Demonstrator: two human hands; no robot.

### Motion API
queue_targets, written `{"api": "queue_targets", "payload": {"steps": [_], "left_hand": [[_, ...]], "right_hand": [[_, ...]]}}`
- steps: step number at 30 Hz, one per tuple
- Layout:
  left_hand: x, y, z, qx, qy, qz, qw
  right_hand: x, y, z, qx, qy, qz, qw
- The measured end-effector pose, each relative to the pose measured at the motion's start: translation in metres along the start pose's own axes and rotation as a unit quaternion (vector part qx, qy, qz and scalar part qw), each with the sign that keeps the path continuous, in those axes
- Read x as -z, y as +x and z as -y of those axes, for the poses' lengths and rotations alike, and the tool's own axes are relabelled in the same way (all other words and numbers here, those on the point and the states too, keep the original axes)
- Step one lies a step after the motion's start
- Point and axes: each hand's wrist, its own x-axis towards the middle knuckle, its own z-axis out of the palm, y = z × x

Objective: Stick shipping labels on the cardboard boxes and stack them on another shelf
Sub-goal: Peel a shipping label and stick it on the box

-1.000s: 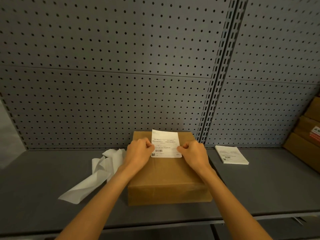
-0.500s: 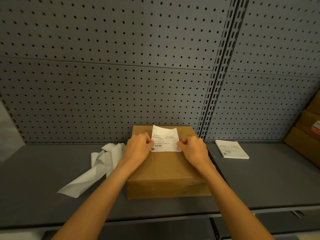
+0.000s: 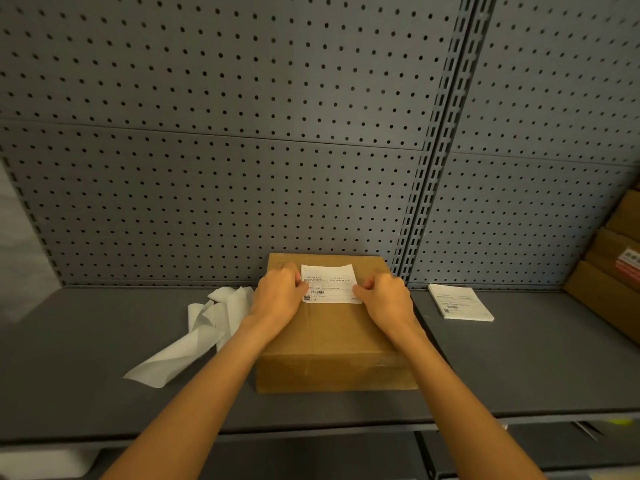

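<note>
Left fingers [image 3: 297,279]: curled in, tips pinching the left edge of the shipping label [image 3: 329,283].
Right fingers [image 3: 363,287]: curled the same way, tips pinching the label's lower right edge.
Left hand [image 3: 278,293]: knuckles up, resting on the far left part of the cardboard box [image 3: 332,344] top.
Right hand [image 3: 386,299]: knuckles up, resting on the far right part of the box top.
Shipping label: white, printed side up with barcode and QR code near the left fingers; spans the gap between the two hands on the far half of the box top. Whether it is fully stuck down cannot be told.
Cardboard box: brown, closed, under both hands, sitting on the grey shelf [image 3: 104,341] with its far side near the pegboard wall [image 3: 242,150].
Backing paper [image 3: 201,327]: loose crumpled white strips on the shelf, just left of the left hand.
Label stack [image 3: 459,302]: flat pile of unused labels on the shelf, right of the right hand, apart from the box.
Other boxes [image 3: 613,271]: brown cartons at the far right edge, beyond the label stack.
</note>
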Motion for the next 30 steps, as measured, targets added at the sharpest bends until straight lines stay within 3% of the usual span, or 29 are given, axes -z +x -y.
{"api": "queue_targets", "payload": {"steps": [2,5,9,12,15,23,30], "left_hand": [[0.002,-0.002,0.0,-0.027,0.011,-0.01,1.0],[0.007,-0.01,0.0,-0.09,0.047,0.012,0.995],[0.007,-0.023,-0.001,-0.133,0.081,0.13,0.979],[0.004,-0.023,0.001,-0.126,0.126,0.228,0.957],[0.007,-0.022,0.003,-0.126,0.137,0.261,0.947],[0.01,-0.025,0.009,-0.131,0.137,0.261,0.946],[0.011,-0.027,0.009,-0.131,0.133,0.26,0.947]], "right_hand": [[0.001,-0.002,0.001,0.03,-0.038,-0.029,0.998],[0.0,-0.008,0.0,0.162,-0.101,-0.099,0.977],[-0.007,-0.022,0.001,0.264,-0.136,0.028,0.955],[-0.008,-0.023,0.0,0.237,-0.127,0.158,0.95],[-0.005,-0.021,-0.002,0.223,-0.131,0.202,0.944],[-0.006,-0.023,-0.006,0.195,-0.139,0.194,0.952],[-0.008,-0.027,-0.011,0.112,-0.158,0.123,0.973]]}}
